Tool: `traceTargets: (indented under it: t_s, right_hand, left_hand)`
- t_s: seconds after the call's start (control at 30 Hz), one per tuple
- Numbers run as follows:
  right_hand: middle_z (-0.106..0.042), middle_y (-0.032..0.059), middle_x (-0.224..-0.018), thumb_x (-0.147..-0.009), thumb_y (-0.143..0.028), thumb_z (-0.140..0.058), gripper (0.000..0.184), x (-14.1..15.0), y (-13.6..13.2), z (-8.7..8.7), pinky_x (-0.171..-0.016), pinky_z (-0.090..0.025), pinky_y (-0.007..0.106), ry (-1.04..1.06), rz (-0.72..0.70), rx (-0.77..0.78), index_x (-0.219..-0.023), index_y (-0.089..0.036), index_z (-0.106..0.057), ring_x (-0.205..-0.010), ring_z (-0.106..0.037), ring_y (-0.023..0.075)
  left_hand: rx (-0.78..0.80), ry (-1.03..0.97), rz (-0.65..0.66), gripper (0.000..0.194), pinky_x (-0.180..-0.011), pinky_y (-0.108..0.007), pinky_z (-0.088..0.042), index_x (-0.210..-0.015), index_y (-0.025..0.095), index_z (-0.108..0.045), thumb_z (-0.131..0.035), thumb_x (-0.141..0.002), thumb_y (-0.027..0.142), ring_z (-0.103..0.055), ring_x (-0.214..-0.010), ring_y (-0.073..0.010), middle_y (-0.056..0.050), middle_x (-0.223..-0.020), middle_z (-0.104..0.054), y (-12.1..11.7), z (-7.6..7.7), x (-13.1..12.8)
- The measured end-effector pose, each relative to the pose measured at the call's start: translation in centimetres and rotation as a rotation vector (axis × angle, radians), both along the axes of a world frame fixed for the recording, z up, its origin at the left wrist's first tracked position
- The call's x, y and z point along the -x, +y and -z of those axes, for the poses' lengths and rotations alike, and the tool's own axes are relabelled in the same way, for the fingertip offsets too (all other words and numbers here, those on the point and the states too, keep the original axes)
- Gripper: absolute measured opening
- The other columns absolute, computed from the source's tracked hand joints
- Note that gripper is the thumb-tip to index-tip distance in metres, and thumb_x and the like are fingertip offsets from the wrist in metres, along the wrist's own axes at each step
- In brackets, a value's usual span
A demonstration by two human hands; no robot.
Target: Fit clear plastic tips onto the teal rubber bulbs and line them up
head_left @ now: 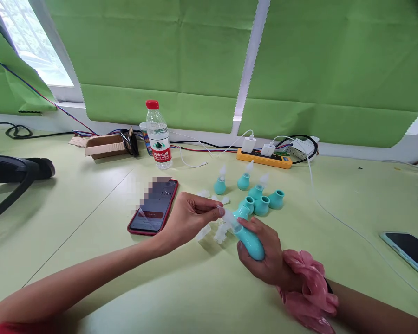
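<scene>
My right hand [266,253] is wrapped round a glossy turquoise squeeze bulb [251,242], tilted so its mouth points up and left. A translucent nozzle [229,218] sits at that mouth, and my left hand [190,214] pinches its narrow tip between thumb and fingers. Just beyond my hands stand several open turquoise bulbs [261,205]. Farther back, other bulbs [219,185] have pointed clear nozzles [223,171] on top. Translucent plastic pieces [221,232] lie on the table below and behind my fingers, partly hidden by them.
A red-cased phone [153,206] lies left of my left hand. Behind it stand a water bottle [159,139] and an open cardboard box [106,146]. An orange power strip [264,158] with white chargers is at the back; a white cable [329,212] crosses the right side toward another phone [409,253].
</scene>
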State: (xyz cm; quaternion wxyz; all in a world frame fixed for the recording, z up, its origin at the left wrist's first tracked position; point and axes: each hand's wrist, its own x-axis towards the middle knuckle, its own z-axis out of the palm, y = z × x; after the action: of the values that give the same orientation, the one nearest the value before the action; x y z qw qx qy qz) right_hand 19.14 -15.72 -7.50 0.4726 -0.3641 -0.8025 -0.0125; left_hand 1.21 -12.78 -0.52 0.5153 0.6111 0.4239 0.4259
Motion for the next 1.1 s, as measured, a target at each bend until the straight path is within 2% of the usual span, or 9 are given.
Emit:
traceTargets:
  t_s: [0.13,0.33,0.4,0.53,0.6,0.73,0.87,1.0,1.1]
  right_hand:
    - [-0.059,0.002,-0.073,-0.067,-0.013,-0.05,0.041,0.2,0.0,0.0,-0.053,-0.044,0.03,0.011,-0.005,0.04,-0.106,-0.022,-0.045,-0.059,-0.054,0.0164]
    - [-0.055,0.0006,-0.065,-0.065,-0.012,-0.051,0.04,0.1,0.1,-0.3,-0.048,-0.04,0.028,-0.037,0.012,0.02,-0.105,-0.021,-0.046,-0.054,-0.05,0.0153]
    - [-0.055,0.0006,-0.064,-0.065,-0.012,-0.051,0.041,0.2,0.0,-0.4,-0.048,-0.039,0.028,-0.047,0.016,0.0,-0.104,-0.021,-0.046,-0.054,-0.049,0.0152]
    - [-0.056,0.0013,-0.064,-0.066,-0.014,-0.05,0.035,0.4,-0.2,-0.6,-0.049,-0.041,0.029,-0.128,0.014,-0.01,-0.101,-0.02,-0.048,-0.054,-0.051,0.0154]
    - [-0.058,0.0017,-0.067,-0.067,-0.016,-0.051,0.033,0.5,-0.3,-0.5,-0.051,-0.043,0.029,-0.133,0.013,0.004,-0.1,-0.02,-0.049,-0.055,-0.054,0.0157]
    - [-0.062,0.0044,-0.083,-0.067,-0.02,-0.052,0.036,0.3,-0.3,-0.3,-0.065,-0.047,0.034,-0.032,0.064,0.08,-0.102,-0.021,-0.047,-0.07,-0.058,0.0191]
    - [-0.061,0.0057,-0.088,-0.069,-0.024,-0.053,0.037,0.2,-0.3,-0.1,-0.073,-0.046,0.036,-0.04,0.065,0.142,-0.104,-0.021,-0.044,-0.082,-0.058,0.0216]
    - [-0.059,0.0065,-0.092,-0.073,-0.024,-0.05,0.033,0.2,-0.2,-0.1,-0.069,-0.047,0.031,0.006,0.058,0.202,-0.105,-0.021,-0.041,-0.081,-0.058,0.0187]
    - [-0.058,0.0072,-0.095,-0.075,-0.025,-0.049,0.033,0.1,-0.2,0.1,-0.07,-0.047,0.031,0.041,0.076,0.252,-0.107,-0.021,-0.04,-0.083,-0.058,0.019]
  left_hand:
    - [-0.056,0.046,-0.044,0.016,-0.063,-0.029,-0.055,-0.075,0.013,-0.069,-0.065,-0.063,0.022,-0.063,-0.073,-0.0219,-0.004,-0.077,-0.068,0.2,0.5,-0.1]
    - [-0.226,0.154,-0.096,0.011,-0.059,-0.025,-0.055,-0.073,0.014,-0.069,-0.063,-0.065,0.021,-0.064,-0.072,-0.021,-0.002,-0.076,-0.068,-0.2,0.8,-0.1]
    - [-0.333,0.207,-0.118,0.01,-0.058,-0.024,-0.055,-0.072,0.015,-0.069,-0.062,-0.067,0.02,-0.064,-0.069,-0.0196,-0.002,-0.076,-0.068,-0.3,0.9,0.1]
    - [-0.704,0.315,-0.14,0.011,-0.065,-0.025,-0.054,-0.074,0.019,-0.068,-0.058,-0.07,0.019,-0.064,-0.073,-0.0187,-0.002,-0.079,-0.067,0.2,1.5,0.5]
    - [-0.797,0.393,-0.115,0.013,-0.066,-0.024,-0.053,-0.076,0.019,-0.068,-0.056,-0.071,0.019,-0.064,-0.074,-0.0185,-0.003,-0.08,-0.067,0.7,1.8,0.7]
    - [-0.722,0.597,-0.06,0.016,-0.06,-0.024,-0.051,-0.082,0.016,-0.067,-0.054,-0.073,0.018,-0.064,-0.07,-0.0183,-0.007,-0.081,-0.067,2.1,2.7,0.8]
    - [-0.678,0.774,0.076,0.023,-0.061,-0.028,-0.049,-0.092,0.013,-0.064,-0.052,-0.073,0.016,-0.063,-0.067,-0.019,-0.009,-0.079,-0.067,3.2,3.9,0.8]
    - [-0.742,0.643,0.13,0.028,-0.072,-0.03,-0.048,-0.1,0.011,-0.061,-0.049,-0.075,0.016,-0.061,-0.081,-0.02,-0.011,-0.092,-0.065,3.2,4.2,0.6]
    - [-0.651,0.483,0.102,0.024,-0.07,-0.026,-0.049,-0.093,0.012,-0.064,-0.048,-0.075,0.017,-0.061,-0.073,-0.0158,-0.008,-0.085,-0.066,2.2,3.3,0.2]
